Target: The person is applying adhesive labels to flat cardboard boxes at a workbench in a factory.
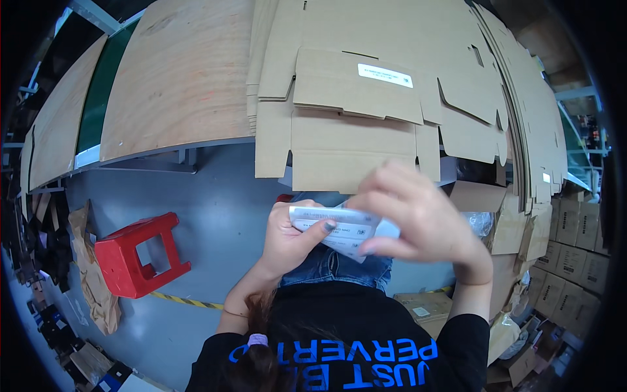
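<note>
My left hand (285, 240) grips a folded sheet of white printed labels (338, 230) in front of my body, its thumb pressed on top. Around the sheet's right end, the thumb and fingers of my right hand (428, 215) are closed in a pinch; whether a single label is lifted off there cannot be made out. Just beyond my hands lies a flattened brown carton (356, 88) on a stack of flat cardboard (392, 29). A white label (385, 75) is stuck on its upper panel.
To the left, a red plastic stool (137, 255) lies tipped on the grey floor beside crumpled brown paper (91, 274). A wooden tabletop (179, 78) borders the cardboard. At right stand stacked cartons (568, 261) and clear plastic wrap (480, 223). A small box (424, 310) sits behind my right side.
</note>
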Demonstrator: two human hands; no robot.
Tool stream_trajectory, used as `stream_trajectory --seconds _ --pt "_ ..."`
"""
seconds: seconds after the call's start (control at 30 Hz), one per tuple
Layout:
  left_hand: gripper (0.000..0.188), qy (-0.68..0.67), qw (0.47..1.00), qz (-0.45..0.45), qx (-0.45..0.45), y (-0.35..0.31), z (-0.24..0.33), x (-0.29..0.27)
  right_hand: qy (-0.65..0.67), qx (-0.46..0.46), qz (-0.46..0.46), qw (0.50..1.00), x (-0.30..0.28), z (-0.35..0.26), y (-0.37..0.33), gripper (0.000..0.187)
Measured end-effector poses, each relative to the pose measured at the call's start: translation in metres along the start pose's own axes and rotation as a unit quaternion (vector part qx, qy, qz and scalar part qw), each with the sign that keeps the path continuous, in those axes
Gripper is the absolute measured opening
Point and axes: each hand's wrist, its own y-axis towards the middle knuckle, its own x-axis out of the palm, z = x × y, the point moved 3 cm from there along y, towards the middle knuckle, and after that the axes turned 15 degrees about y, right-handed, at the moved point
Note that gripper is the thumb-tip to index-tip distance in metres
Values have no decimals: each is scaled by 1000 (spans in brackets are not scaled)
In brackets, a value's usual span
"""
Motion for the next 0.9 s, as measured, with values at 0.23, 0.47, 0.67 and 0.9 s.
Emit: stream_trajectory --seconds 0.23,0.47,0.67,0.9 --pt "18 59 995 -75 -11 3 20 12 176 130 142 965 11 -5 -26 12" --pt "23 96 992 -66 -57 -3 6 13 119 110 317 934 -15 23 -31 3" --pt "25 63 993 -65 -75 -8 1 10 13 133 308 942 -31 70 -29 6" --pt "26 55 991 -65 -103 -8 -5 5 7 154 304 940 -20 79 -20 4"
